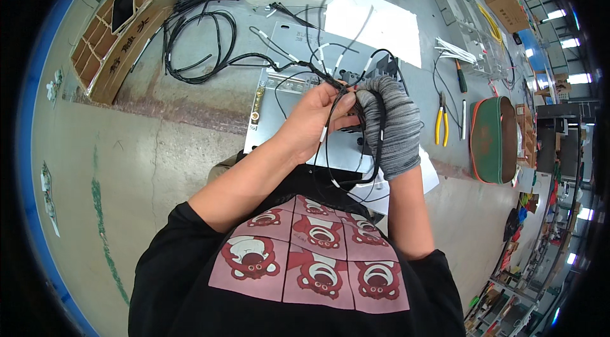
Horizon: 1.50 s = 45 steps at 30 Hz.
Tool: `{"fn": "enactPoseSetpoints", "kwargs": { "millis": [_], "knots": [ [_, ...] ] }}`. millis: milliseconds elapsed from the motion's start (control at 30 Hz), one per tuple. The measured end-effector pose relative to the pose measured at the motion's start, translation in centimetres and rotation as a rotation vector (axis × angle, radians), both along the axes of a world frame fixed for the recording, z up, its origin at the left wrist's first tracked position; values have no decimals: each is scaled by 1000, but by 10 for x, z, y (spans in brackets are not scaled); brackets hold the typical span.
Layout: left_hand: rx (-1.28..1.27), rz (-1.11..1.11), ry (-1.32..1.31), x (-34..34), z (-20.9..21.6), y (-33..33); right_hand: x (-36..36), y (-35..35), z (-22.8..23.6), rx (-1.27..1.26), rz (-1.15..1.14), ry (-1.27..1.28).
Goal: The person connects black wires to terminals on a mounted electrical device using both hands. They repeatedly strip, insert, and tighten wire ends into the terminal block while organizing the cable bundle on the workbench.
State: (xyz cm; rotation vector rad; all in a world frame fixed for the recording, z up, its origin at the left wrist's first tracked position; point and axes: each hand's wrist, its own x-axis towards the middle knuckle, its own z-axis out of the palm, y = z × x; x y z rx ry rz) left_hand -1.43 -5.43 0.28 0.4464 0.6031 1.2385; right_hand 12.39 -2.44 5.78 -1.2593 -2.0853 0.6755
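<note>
I saw my bare left hand (316,117) and gloved right hand (393,126) both gripping the black wires (372,159) above the metal plate (279,92)

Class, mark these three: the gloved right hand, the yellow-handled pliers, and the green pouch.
Gloved right hand (394,124): head view, on the back of the glove.
Yellow-handled pliers (440,126): head view, on the handles.
Green pouch (488,140): head view, on its top face.

brown cardboard box (506,5) far right; compartmented cardboard tray (114,35) with dark characters far left.
</note>
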Motion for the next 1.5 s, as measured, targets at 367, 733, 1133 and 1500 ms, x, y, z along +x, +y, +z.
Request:
{"fn": "enactPoseSetpoints", "kwargs": {
  "millis": [367, 733, 1133, 1500],
  "knots": [
    [59, -24, -18, -11, 1, -2, 12, 11, -12, 379, 195, -82],
    [75, -62, 194, -23, -1, 2, 18, -3, -24, -22, 223, -36],
    [95, -47, 614, -20, 14, 4, 5, 2, -12, -504, 86, 379],
    [234, -238, 757, -39, 31, -18, -2, 5, -26, -200, 4, 241]
  ]
}}
